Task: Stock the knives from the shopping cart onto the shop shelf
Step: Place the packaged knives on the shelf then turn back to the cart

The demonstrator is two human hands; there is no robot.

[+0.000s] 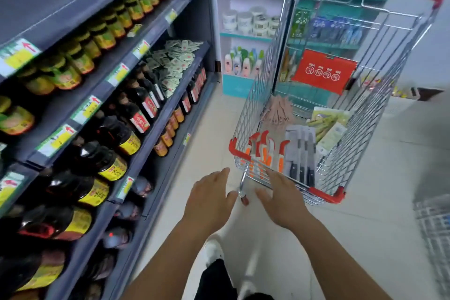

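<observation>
Knives (264,151) with orange handles lay in the shopping cart (379,114) beside a carded black-handled set (300,153), none shelved yet. Left hand (209,198) and right hand (282,198) reached toward them, each grip released, fingers spread, holding nothing.

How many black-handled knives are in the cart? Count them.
3, side by side in one grey pack at the cart's near end, right of the orange-handled knives. More may be hidden underneath.
</observation>
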